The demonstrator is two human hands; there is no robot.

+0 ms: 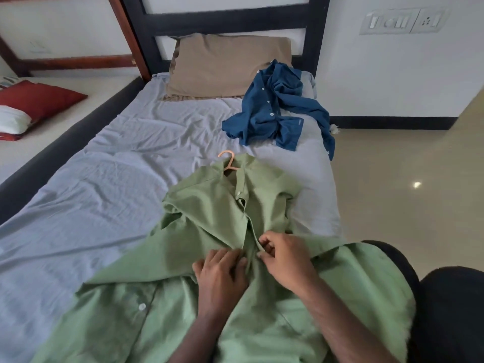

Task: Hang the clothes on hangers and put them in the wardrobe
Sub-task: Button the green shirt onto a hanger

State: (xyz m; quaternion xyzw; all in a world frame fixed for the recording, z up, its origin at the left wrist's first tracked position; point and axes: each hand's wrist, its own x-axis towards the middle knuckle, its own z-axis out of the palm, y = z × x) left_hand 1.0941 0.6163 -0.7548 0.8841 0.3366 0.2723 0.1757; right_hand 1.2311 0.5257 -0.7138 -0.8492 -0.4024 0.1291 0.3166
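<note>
From my head camera, looking down, I have the green shirt (209,231) spread on the bed (104,179) right under both hands, its collar well ahead of them with the orange hanger (228,161) hook poking out of the neck. My left hand (221,273) lies mostly flat, fingers loosely curled, pressing the left edge of the shirt front; my right hand (284,260), touching the cloth just beside it, has thumb and fingertips pinched closed on the other edge, I judge to do up a button. The risk I see: if I tug the front toward me, the shirt could slide off the hanger's shoulders, since the hanger lies loose inside it; a skewed fastening would also make the shirt hang crooked, and the hem draped over my lap could drag when I lift. The blue shirt (275,111) lies crumpled far beyond my right hand, one sleeve trailing over the bed's edge, so it could slip to the floor (406,192). By count: two shirts, one hanger showing, one tan pillow (227,66) at the headboard, two hands. No wardrobe is in view.
</note>
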